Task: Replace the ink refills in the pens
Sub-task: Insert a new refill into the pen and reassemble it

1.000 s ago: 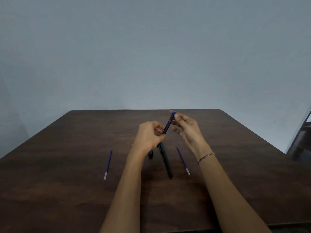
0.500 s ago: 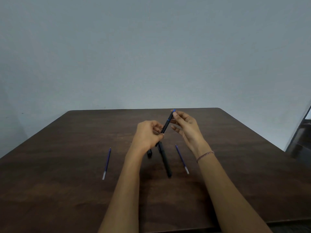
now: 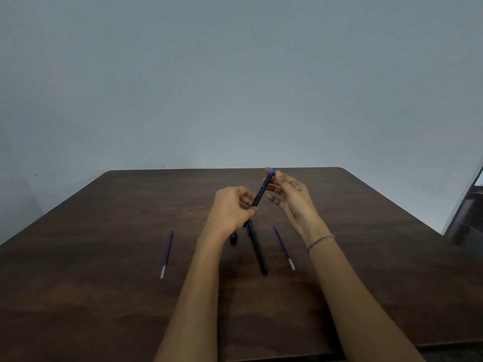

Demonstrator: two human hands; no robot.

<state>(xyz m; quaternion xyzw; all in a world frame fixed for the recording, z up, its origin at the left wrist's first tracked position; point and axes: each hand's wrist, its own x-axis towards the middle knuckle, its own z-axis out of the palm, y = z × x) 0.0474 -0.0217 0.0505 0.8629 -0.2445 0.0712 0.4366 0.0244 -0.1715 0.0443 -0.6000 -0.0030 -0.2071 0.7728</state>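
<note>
A black pen with a blue top end [image 3: 262, 190] is held tilted above the table. My left hand [image 3: 231, 209] grips its lower part. My right hand [image 3: 290, 195] pinches the blue top end with thumb and fingertips. Below the hands a second black pen [image 3: 258, 248] lies on the table. A small black pen piece [image 3: 233, 238] lies just left of it, partly hidden by my left wrist. One blue ink refill [image 3: 167, 253] lies to the left, another blue refill [image 3: 284, 246] to the right of the lying pen.
The dark wooden table [image 3: 104, 296] reaches to a plain grey wall. A dark piece of furniture [image 3: 467, 212] stands past the table's right edge.
Both hands stay on the pen with almost no shift. The right fingers sit slightly differently on the blue end.
</note>
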